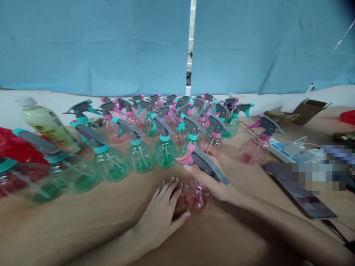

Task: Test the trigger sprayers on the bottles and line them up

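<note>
A clear pink spray bottle (197, 201) with a grey and pink trigger head stands on the wooden table in front of me. My right hand (215, 183) is closed round its neck just below the head, fingers toward the pink nozzle. Left of the bottle, my left hand (159, 214) is open, fingers stretched forward and thumb out at the bottle's base; whether it touches the bottle I cannot tell. Just beyond my hands, a green spray bottle (165, 153) is one of several in a curved row. Another pink spray bottle (253, 149) stands apart on the right.
More pink and green spray bottles crowd toward the wall. A labelled drink bottle (52, 127) and a red plastic bag (24, 146) are at left. A phone (305, 195), a power strip (288, 149) with cables and an open cardboard box (309, 111) lie at right.
</note>
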Demonstrator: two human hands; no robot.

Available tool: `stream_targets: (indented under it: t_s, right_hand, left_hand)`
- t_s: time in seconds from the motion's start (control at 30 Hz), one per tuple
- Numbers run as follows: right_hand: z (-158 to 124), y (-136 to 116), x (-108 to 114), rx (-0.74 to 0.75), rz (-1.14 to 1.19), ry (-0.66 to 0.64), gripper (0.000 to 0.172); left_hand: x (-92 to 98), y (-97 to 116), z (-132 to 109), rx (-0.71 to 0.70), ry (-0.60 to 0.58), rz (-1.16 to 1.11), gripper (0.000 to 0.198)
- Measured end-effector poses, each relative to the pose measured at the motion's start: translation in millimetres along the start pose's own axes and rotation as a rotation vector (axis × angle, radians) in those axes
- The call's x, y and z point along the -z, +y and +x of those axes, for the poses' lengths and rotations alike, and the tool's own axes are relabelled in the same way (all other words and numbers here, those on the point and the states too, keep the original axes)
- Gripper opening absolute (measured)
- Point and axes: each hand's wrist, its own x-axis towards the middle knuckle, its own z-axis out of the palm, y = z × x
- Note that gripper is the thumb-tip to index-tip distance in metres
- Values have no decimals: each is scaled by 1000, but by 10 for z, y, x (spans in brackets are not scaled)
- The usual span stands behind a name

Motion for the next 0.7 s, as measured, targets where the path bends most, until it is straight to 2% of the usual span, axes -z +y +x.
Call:
stream_targets:
  t_s: [0.7]
  right_hand:
    - [-2,-8,-12,-7,14,17,15]
  left_hand:
    - [10,6,-3,3,4,-13,55]
